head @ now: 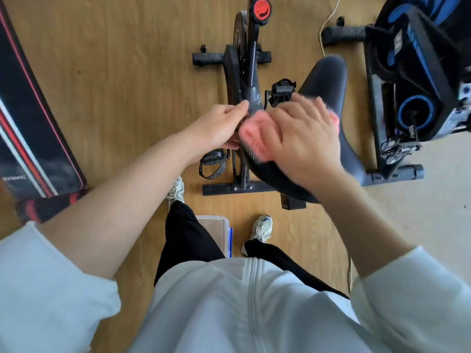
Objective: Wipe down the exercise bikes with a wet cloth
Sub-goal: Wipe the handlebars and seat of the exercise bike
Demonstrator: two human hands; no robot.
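A black exercise bike [248, 80] with a red knob stands on the wood floor in front of me. Its black saddle [325, 80] fills the middle right. A pink cloth [254, 133] lies on the saddle's left edge. My right hand [305, 138] presses flat on the cloth, blurred by motion. My left hand [221, 126] grips the saddle's left edge beside the cloth, fingers curled under it.
A second black and blue exercise bike [413, 80] stands at the right. A black and red machine [33, 118] runs along the left edge. A clear plastic box [216, 233] sits on the floor between my feet. A white cable [328, 19] trails at the back.
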